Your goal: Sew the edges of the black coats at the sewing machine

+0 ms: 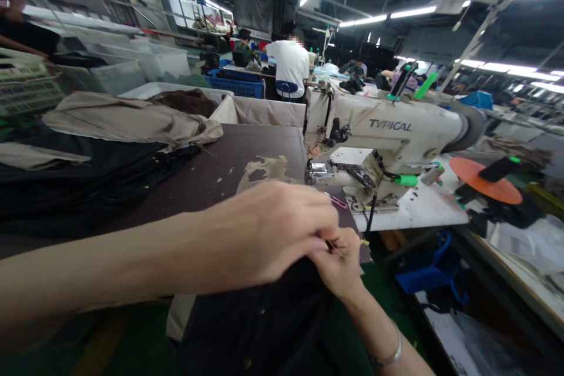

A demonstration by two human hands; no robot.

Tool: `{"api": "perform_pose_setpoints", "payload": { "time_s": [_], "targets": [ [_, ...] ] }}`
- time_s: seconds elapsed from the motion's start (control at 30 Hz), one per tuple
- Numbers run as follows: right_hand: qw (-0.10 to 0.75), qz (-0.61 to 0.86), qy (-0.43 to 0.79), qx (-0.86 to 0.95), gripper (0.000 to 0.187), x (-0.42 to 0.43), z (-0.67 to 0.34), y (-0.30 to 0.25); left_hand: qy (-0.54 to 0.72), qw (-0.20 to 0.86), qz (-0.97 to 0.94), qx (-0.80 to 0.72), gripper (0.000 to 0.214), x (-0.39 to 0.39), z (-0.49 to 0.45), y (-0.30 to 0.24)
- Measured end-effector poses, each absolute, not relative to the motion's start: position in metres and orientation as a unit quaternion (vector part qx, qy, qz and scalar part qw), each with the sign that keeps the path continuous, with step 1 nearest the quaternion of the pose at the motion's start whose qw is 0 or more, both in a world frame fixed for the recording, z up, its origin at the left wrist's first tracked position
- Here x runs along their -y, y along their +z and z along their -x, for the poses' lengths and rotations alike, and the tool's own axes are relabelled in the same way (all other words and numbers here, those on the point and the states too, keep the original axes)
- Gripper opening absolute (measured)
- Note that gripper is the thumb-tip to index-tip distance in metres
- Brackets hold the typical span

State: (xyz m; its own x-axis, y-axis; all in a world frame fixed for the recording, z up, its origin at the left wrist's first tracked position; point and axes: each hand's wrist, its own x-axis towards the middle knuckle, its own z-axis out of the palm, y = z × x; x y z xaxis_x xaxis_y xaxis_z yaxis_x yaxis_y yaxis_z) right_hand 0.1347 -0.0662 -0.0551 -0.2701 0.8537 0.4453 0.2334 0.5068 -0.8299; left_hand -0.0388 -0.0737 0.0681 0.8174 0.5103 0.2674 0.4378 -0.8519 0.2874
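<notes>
My left hand (pixel 268 232) reaches across from the left, its fingers curled and pinched against my right hand (pixel 341 264) at the near edge of the dark brown table (pixel 238 155). Both hands pinch the top edge of a black garment (pixel 259 317) that hangs down toward my lap. A thin metal tool shows between the fingers of my right hand; what it is I cannot make out. A bracelet circles my right wrist. A beige fabric scrap (pixel 264 169) lies just beyond my hands.
A cream sewing machine (pixel 388 141) marked TYPICAL stands at right on a white top (pixel 418 205). Black and beige cloth (pixel 110 141) is piled at left. An orange disc (pixel 484 182) lies far right. A person in a white shirt (pixel 289 67) sits further back.
</notes>
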Motion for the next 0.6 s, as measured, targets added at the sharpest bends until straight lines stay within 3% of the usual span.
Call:
{"api": "perform_pose_setpoints", "payload": {
  "time_s": [0.1, 0.27, 0.5, 0.6],
  "targets": [
    [0.492, 0.350, 0.349, 0.717, 0.028, 0.068, -0.131, -0.052, 0.190, 0.105, -0.910, -0.354, 0.006, 0.065, 0.066, 0.065],
    [0.498, 0.340, 0.334, 0.724, 0.022, 0.069, -0.129, -0.049, 0.195, 0.105, -0.909, -0.354, 0.013, 0.069, 0.071, 0.058],
    [0.492, 0.347, 0.346, 0.719, 0.019, 0.071, -0.127, -0.051, 0.198, 0.168, -0.876, -0.408, 0.003, 0.069, 0.067, 0.054],
    [0.483, 0.367, 0.383, 0.697, 0.022, 0.070, -0.126, -0.053, 0.230, 0.093, -0.902, -0.355, 0.010, 0.074, 0.070, 0.040]
  ]
}}
